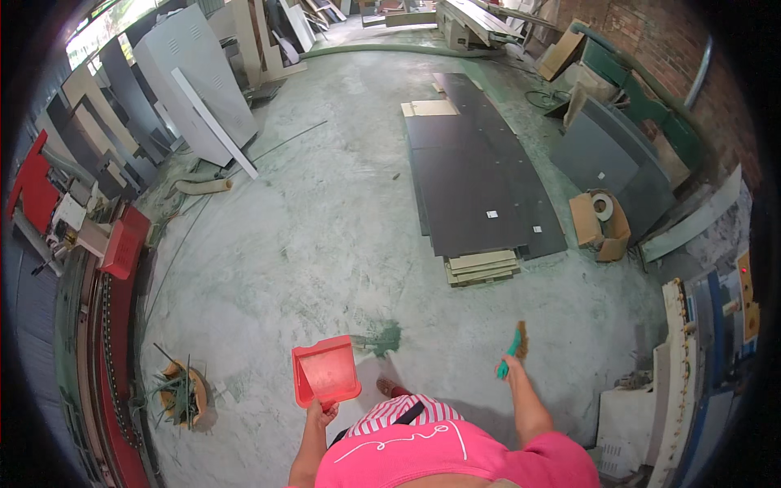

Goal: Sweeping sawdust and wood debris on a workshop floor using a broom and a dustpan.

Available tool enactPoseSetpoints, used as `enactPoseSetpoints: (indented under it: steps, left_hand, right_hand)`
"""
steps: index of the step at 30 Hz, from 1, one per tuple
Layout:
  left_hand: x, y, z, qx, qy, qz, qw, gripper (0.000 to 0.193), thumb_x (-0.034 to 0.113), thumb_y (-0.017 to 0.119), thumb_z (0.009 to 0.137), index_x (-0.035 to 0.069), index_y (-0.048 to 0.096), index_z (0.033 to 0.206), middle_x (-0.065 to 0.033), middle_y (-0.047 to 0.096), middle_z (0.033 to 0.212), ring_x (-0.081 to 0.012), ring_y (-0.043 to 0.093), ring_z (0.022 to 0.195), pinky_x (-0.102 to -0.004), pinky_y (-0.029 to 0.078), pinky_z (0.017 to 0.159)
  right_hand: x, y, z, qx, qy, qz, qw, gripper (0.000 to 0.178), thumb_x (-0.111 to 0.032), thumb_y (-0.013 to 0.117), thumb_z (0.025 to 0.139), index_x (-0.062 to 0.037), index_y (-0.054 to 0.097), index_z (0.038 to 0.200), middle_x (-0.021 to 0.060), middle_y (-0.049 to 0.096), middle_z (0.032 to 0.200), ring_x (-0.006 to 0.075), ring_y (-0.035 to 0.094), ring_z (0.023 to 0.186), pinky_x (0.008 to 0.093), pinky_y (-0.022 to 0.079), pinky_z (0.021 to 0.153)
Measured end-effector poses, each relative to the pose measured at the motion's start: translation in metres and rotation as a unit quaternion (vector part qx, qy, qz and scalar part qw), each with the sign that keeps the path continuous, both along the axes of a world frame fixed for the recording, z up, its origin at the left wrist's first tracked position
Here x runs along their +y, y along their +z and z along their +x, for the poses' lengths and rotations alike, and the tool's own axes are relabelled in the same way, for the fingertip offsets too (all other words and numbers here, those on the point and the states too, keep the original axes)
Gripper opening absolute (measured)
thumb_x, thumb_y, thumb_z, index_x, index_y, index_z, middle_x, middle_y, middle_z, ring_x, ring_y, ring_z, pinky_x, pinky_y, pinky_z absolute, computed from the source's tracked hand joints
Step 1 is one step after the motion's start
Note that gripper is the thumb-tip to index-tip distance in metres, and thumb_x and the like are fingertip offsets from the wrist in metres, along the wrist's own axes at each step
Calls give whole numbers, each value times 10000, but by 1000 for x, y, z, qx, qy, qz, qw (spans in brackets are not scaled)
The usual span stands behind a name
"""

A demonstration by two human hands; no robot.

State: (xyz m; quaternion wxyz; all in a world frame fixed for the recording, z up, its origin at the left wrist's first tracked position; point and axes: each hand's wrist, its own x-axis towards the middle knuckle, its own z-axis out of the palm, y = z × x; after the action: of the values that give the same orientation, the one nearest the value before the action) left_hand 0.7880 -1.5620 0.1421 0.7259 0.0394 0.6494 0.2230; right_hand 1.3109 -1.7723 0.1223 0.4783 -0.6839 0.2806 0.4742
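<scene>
My left hand (324, 411) is closed on the near edge of a red plastic dustpan (333, 368), which hangs above the floor in front of me. My right hand (512, 368), out to the right, grips the green handle of a hand brush (516, 348). The brush's brown bristles face right, away from the dustpan. A dark green patch (386, 337) marks the concrete floor just beyond the dustpan, to its right.
Dark panels (480, 163) lie stacked on the floor ahead. A cardboard box (600, 228) stands to their right. At the left sits a bin of scraps (184, 394); a cable (181, 244) crosses the floor. Machines flank me: red at left (124, 241), pale at right (626, 429).
</scene>
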Motion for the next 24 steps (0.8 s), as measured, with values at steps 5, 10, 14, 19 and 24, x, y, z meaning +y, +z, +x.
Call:
enactPoseSetpoints:
  steps: [5, 10, 14, 19, 24]
  left_hand:
    - [2, 4, -12, 28, 15, -8, 999, 325, 227, 280, 750, -27, 456, 851, -153, 521, 651, -210, 509, 495, -292, 425, 483]
    - [-12, -14, -48, 41, 68, -41, 996, 348, 276, 295, 779, -2, 402, 958, -179, 503, 787, -254, 514, 614, -333, 425, 535]
    - [-13, -10, -46, 14, 78, -52, 995, 357, 293, 314, 783, -2, 393, 966, -185, 502, 763, -260, 510, 584, -332, 425, 526]
    - [-20, 2, -38, 12, 111, -16, 994, 384, 316, 266, 784, -13, 427, 900, -152, 516, 647, -227, 500, 452, -298, 420, 418]
    - [-24, -6, -36, 22, 150, -22, 988, 393, 341, 267, 789, -1, 420, 909, -152, 514, 683, -230, 504, 469, -305, 420, 419]
  right_hand:
    - [43, -33, 18, 15, -3, 0, 1000, 110, -170, 439, 710, -70, 399, 735, 74, 447, 503, 208, 429, 397, 349, 369, 362]
    - [117, -26, -53, 18, 98, 78, 992, 146, -184, 450, 711, -68, 399, 783, 62, 471, 611, 189, 476, 489, 336, 400, 420]
    - [150, -38, -102, -9, 152, 33, 988, 224, -153, 481, 686, -53, 378, 858, 79, 475, 649, 198, 493, 516, 361, 410, 408]
    - [176, -10, -144, 4, 338, 134, 931, 194, -179, 462, 717, -25, 383, 807, 83, 459, 578, 199, 482, 466, 327, 404, 361]
    - [182, 19, -139, 37, 367, 121, 922, 197, -171, 471, 717, -79, 324, 808, 42, 401, 509, 148, 427, 410, 258, 379, 340]
